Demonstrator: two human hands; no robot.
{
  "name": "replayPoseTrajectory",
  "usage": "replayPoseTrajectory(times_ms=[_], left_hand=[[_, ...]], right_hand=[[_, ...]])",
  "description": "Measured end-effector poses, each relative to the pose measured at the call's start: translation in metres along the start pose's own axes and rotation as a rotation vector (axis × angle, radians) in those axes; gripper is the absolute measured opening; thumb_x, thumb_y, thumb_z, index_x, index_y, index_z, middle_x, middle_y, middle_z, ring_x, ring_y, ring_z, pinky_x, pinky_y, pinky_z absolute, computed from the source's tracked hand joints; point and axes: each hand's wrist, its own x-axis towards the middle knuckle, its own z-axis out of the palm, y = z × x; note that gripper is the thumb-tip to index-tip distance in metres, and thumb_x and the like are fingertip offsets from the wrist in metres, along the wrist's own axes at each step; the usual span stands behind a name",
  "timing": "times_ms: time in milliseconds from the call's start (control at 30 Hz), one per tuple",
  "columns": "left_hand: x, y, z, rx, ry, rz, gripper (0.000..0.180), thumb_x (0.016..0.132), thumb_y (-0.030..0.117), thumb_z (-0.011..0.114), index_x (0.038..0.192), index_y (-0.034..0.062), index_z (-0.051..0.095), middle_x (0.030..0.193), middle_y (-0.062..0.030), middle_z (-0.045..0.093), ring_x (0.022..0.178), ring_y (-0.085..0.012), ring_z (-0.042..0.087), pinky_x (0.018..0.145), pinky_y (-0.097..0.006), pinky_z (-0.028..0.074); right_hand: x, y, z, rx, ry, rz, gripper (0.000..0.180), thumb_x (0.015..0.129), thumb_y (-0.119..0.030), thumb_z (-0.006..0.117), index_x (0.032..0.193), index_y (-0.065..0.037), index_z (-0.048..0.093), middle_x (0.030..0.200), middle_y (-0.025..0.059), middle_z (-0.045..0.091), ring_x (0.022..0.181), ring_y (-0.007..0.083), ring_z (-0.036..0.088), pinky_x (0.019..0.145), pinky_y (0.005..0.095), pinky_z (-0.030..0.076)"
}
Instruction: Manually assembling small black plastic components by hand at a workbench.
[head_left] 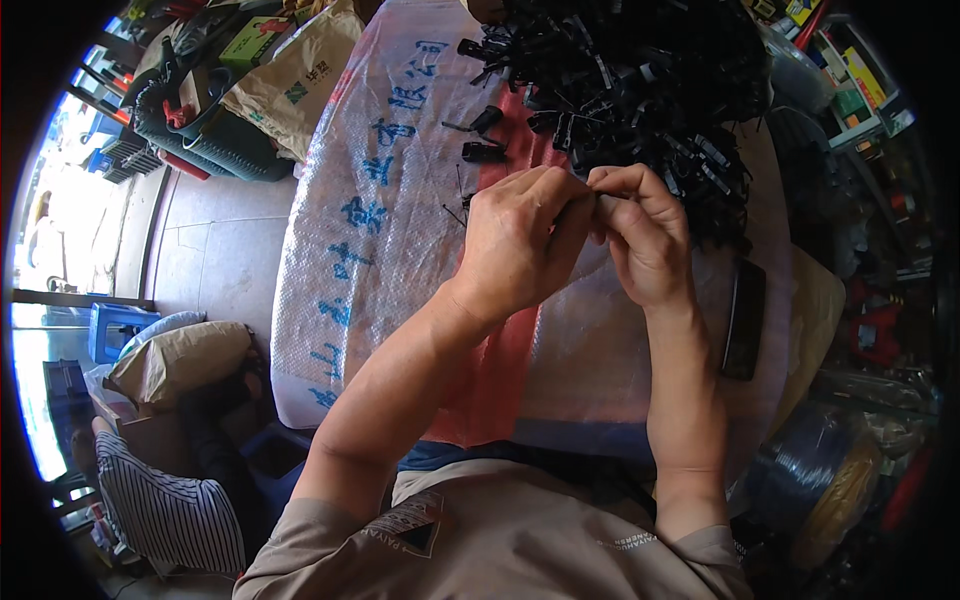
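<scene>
My left hand (525, 240) and my right hand (648, 240) meet above the middle of a white woven sack (330, 250) with a red stripe (508, 370). The fingers of both are closed in a pinch, tip to tip. Something small and dark seems to sit between the fingertips, mostly hidden by them. Just beyond my hands lies a large heap of small black plastic parts (640, 90), some with thin leads or prongs. Two or three loose black parts (484, 152) rest on the sack, left of the heap.
A flat dark rectangular thing like a phone (744, 320) lies right of my right forearm. At lower left is a person in a striped top (170, 505), near a blue stool (110, 330) and a brown paper sack (185, 360). Wrapped spools (815, 480) stand at lower right.
</scene>
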Motion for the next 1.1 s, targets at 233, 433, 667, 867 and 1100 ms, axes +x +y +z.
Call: replayPoseTrajectory(times_ms=[233,433,667,867,1100], left_hand=[[0.008,-0.001,-0.018,-0.812,-0.237,-0.823,0.022,0.094,0.017,0.061,0.104,-0.0028,0.061,0.086,-0.0027,0.064,0.079,-0.0071,0.057,0.072,-0.022,0.048],[0.005,-0.008,-0.024,-0.557,-0.38,-0.667,0.034,0.094,0.02,0.062,0.117,-0.0052,0.061,0.095,-0.0068,0.066,0.087,-0.01,0.061,0.077,-0.024,0.05],[0.002,-0.005,-0.023,-0.557,-0.362,-0.526,0.035,0.094,0.018,0.061,0.12,-0.0048,0.058,0.097,-0.0081,0.067,0.088,-0.0112,0.061,0.078,-0.026,0.05],[0.006,-0.01,-0.029,-0.244,-0.428,-0.386,0.034,0.089,0.016,0.064,0.118,-0.0013,0.059,0.091,-0.0056,0.066,0.08,-0.0108,0.062,0.073,-0.026,0.051],[0.01,-0.013,-0.038,-0.61,-0.171,-0.637,0.032,0.082,0.009,0.057,0.111,-0.0043,0.059,0.08,-0.0082,0.063,0.066,-0.0122,0.059,0.06,-0.025,0.049]], right_hand=[[-0.002,-0.017,-0.009,-0.282,-0.016,0.13,0.013,0.092,-0.01,0.062,0.101,-0.001,0.062,0.076,-0.0018,0.058,0.065,0.0039,0.049,0.059,0.019,0.04],[-0.002,-0.019,-0.003,-0.321,-0.045,0.082,0.011,0.093,-0.012,0.062,0.098,-0.002,0.062,0.071,-0.0031,0.056,0.06,0.0032,0.046,0.054,0.0179,0.037],[-0.004,-0.017,-0.005,-0.412,-0.082,0.057,0.009,0.093,-0.011,0.062,0.092,-0.002,0.061,0.067,-0.0025,0.055,0.057,0.0031,0.047,0.051,0.0185,0.038],[-0.007,-0.02,0.006,-0.451,-0.101,0.114,0.009,0.093,-0.009,0.06,0.089,-0.001,0.061,0.065,-0.0015,0.057,0.056,0.0031,0.05,0.05,0.0192,0.04],[-0.003,-0.004,0.023,-0.402,-0.023,0.032,0.01,0.091,-0.008,0.063,0.097,0.0,0.062,0.072,-0.0003,0.06,0.064,0.0036,0.054,0.056,0.0191,0.043]])
